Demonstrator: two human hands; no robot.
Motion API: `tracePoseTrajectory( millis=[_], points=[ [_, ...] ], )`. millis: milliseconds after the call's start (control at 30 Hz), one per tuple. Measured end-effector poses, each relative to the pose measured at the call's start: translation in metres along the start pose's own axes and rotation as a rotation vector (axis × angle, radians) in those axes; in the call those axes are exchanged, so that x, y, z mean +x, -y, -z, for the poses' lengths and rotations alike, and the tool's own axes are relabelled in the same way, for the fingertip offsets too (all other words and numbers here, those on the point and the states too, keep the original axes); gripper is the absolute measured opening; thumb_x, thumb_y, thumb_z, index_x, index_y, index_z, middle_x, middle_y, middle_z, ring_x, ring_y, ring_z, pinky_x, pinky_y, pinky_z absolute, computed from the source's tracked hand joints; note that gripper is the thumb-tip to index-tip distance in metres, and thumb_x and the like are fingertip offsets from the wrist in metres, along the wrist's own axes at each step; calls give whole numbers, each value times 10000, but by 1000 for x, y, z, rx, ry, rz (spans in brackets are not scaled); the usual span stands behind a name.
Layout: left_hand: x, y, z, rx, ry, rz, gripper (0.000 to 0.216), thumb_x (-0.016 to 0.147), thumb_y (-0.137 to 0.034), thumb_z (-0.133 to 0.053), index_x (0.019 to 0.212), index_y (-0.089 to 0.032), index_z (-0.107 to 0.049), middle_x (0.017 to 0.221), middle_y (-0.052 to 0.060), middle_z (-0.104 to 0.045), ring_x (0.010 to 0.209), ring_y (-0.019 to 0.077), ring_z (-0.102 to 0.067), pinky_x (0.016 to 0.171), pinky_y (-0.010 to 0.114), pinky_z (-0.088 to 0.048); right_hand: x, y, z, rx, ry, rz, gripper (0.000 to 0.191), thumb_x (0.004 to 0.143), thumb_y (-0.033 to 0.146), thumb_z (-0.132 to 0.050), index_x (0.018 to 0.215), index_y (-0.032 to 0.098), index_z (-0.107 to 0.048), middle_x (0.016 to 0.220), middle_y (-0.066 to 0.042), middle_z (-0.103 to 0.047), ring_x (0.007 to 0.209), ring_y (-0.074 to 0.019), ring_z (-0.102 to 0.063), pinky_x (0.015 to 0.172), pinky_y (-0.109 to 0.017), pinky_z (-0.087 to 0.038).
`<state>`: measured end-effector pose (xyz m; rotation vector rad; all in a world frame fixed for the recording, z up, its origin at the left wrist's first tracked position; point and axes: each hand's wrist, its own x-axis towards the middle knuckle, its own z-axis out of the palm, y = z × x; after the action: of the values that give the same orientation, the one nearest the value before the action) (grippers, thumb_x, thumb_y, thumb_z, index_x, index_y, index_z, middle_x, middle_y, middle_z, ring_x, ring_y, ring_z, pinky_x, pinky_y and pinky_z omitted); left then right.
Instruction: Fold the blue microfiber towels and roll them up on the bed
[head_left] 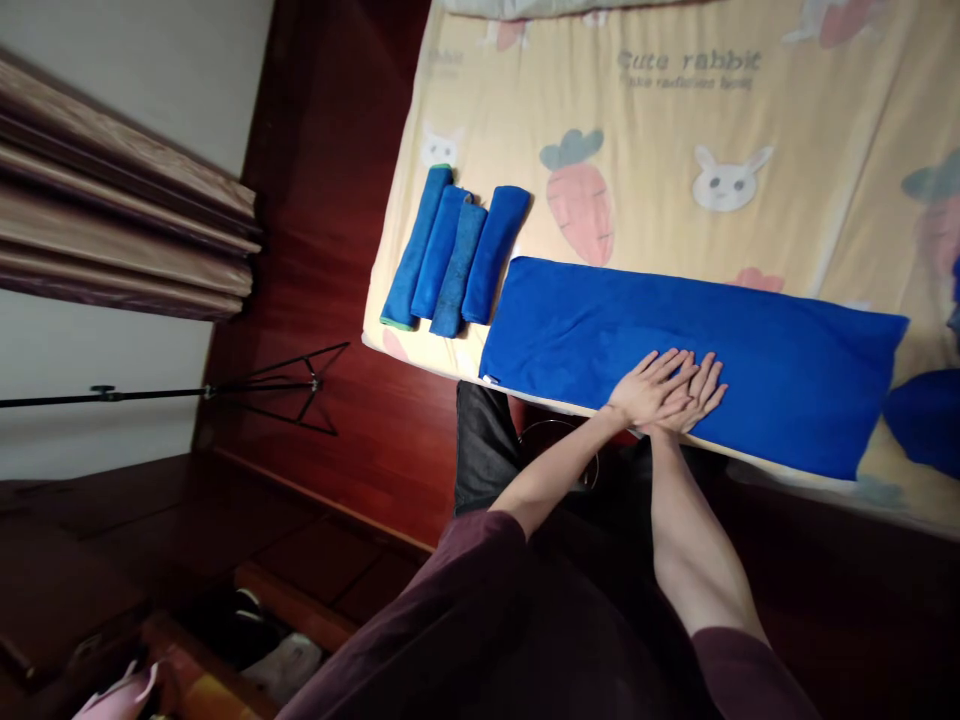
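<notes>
A blue towel [585, 310] lies spread out flat along the near edge of the bed, its long side running left to right. My left hand [649, 388] rests palm down near the towel's front edge, partly over my right hand [702, 393]. Both hands have their fingers stretched out, and neither grips the cloth. Some of the right hand is hidden beneath the left. Left of the towel, several rolled blue towels [495, 255] lie side by side; the leftmost roll [417, 250] has green edging.
The bed [660, 140] wears a yellow sheet printed with rabbits and carrots. More blue cloth [930, 420] lies at the right edge. A black tripod [315, 384] stands on the red-brown floor at left, near a curtain [127, 210]. An open drawer [255, 620] is at lower left.
</notes>
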<state>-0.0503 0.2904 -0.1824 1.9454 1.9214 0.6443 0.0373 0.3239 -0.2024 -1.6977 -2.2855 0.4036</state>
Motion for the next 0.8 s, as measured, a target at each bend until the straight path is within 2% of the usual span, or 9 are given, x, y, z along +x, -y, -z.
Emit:
tracePoseTrajectory(
  millis=[100,167,267,467,633,800],
  points=[
    [-9,29,18,40,47,-44,559,1058,-409,-356,1579,-237,-465,1695,20,-341,1608,189,-177,1344,470,-160,0,4,2,-21,-48,22,600,1022,345,-352,1597,183,-405,1686,-170,-330,1600,-284,-204,1270,-614,-152],
    [-19,45,30,74,45,18,547,1062,-366,-332,1585,-262,-454,1703,-8,-321,1609,173,-159,1348,472,-154,0,7,3,-31,-61,16,603,1004,353,-369,1573,164,-437,1664,-193,-360,1589,-315,-234,1251,-649,-172],
    [-31,60,42,92,-37,162,556,1060,-330,-329,1604,-264,-425,1710,-7,-302,1612,174,-147,1354,471,-145,1,11,5,-49,-67,9,604,989,341,-372,1556,155,-463,1643,-215,-382,1572,-351,-271,1229,-678,-195],
    [-62,103,69,115,-184,343,569,1053,-360,-367,1603,-231,-431,1709,37,-302,1616,229,-173,1344,519,-169,1,12,6,-63,-69,22,617,971,315,-378,1563,162,-461,1653,-207,-365,1567,-360,-279,1225,-682,-207],
    [-92,139,97,152,-215,446,580,1044,-364,-383,1613,-250,-412,1699,38,-328,1614,235,-186,1334,535,-175,1,11,6,-50,-66,18,624,966,323,-389,1562,155,-465,1657,-202,-363,1569,-361,-274,1229,-680,-200],
    [-120,164,116,207,-269,531,575,1048,-377,-369,1602,-233,-427,1696,56,-332,1610,234,-207,1327,538,-184,1,10,5,-40,-70,20,627,966,334,-404,1560,143,-469,1657,-196,-370,1577,-347,-263,1244,-661,-185]
  ],
)
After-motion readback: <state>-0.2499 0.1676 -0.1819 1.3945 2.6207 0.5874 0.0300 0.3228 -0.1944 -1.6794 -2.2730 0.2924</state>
